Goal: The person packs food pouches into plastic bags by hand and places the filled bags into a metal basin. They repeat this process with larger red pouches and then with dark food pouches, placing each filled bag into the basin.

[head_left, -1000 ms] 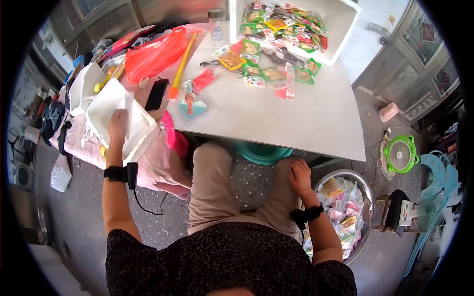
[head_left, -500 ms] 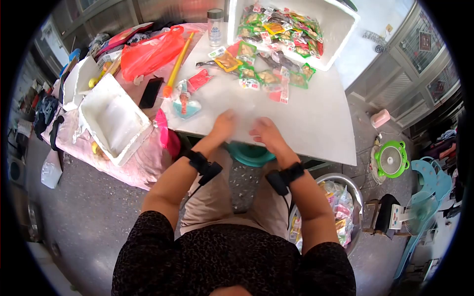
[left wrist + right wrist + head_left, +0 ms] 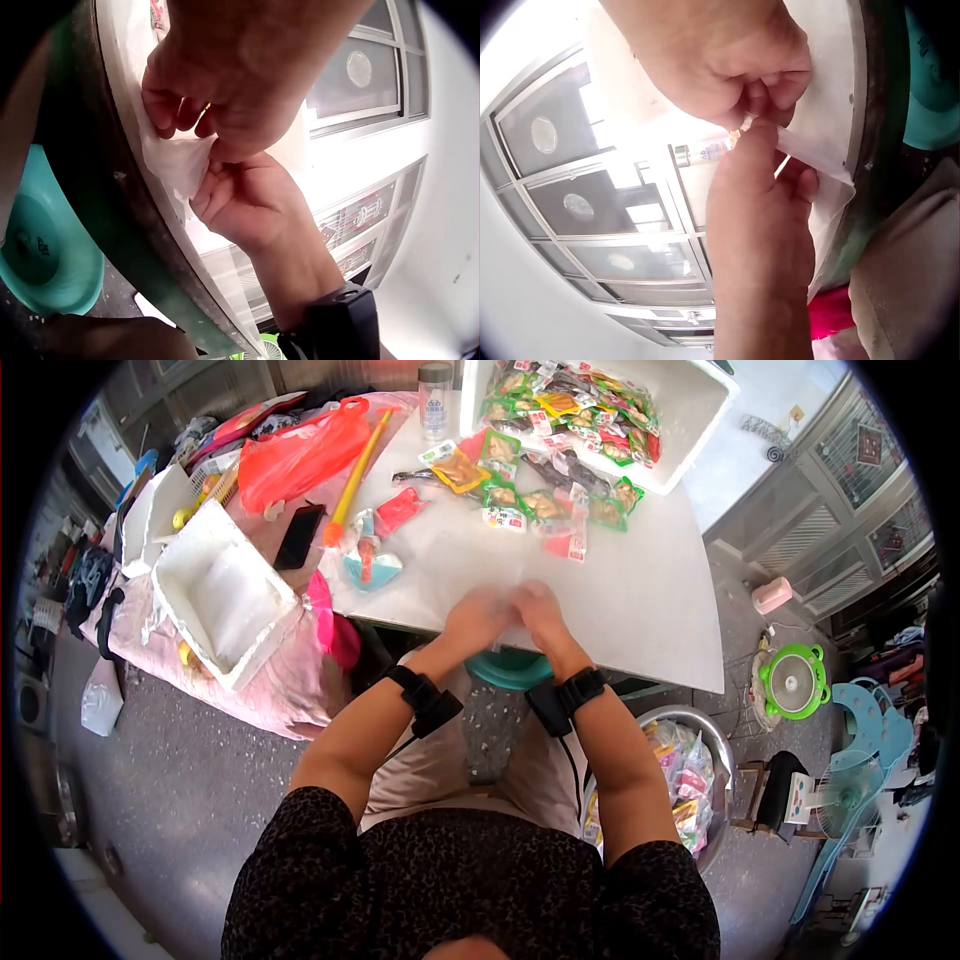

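Over the front edge of the white table (image 3: pixel 640 620), my left hand (image 3: pixel 475 622) and right hand (image 3: pixel 541 615) meet, fingertips close together. Both pinch a thin, translucent plastic bag (image 3: pixel 177 166) with curled fingers. In the right wrist view the bag (image 3: pixel 826 161) hangs past the fingers toward the table edge; part of it is hidden behind them. Nearest on the tabletop, to the left, lies a clear packet with a blue-green base (image 3: pixel 372 570). Beyond the hands are several green snack packets (image 3: pixel 545 506) and a red packet (image 3: pixel 400 508).
A white foam box (image 3: pixel 690 445) full of packets stands at the back. An emptied-looking foam tray (image 3: pixel 225 595), phone (image 3: pixel 299 537), yellow stick (image 3: pixel 358 478) and red bag (image 3: pixel 300 460) lie left. A metal basin (image 3: pixel 722 750) of packets sits right; a teal basin (image 3: pixel 510 672) is below.
My left hand has left the foam tray on the left and come to the table's front edge. My right hand has risen from the knee, and the two hands have closed together.
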`<act>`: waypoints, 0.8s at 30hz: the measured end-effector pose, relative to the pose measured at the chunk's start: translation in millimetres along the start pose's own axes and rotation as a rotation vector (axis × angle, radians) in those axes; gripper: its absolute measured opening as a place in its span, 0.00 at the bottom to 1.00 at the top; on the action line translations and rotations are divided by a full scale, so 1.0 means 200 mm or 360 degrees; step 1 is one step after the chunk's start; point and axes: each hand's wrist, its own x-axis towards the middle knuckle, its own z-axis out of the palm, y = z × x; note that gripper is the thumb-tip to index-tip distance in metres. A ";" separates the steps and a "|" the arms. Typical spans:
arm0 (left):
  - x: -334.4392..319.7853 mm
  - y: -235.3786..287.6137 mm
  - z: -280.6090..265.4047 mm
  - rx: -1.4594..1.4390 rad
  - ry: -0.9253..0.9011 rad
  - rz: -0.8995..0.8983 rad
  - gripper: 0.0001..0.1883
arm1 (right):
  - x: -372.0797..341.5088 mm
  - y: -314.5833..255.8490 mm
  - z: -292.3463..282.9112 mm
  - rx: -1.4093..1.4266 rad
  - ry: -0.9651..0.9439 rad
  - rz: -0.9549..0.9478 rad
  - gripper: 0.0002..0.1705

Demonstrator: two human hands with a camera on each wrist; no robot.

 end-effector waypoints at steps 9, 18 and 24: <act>0.07 -0.18 0.10 -0.0229 0.0461 -0.0335 0.08 | 0.08 0.00 -0.09 -0.1360 0.0207 -0.0756 0.13; 0.01 -0.02 0.10 0.0408 0.0112 -0.0096 0.07 | 0.46 -0.09 -0.38 -0.1458 0.0123 -0.0471 0.16; 0.03 -0.03 0.13 0.0508 0.0120 -0.0072 0.06 | 0.58 -0.24 -0.33 -0.1945 0.0861 0.0234 0.22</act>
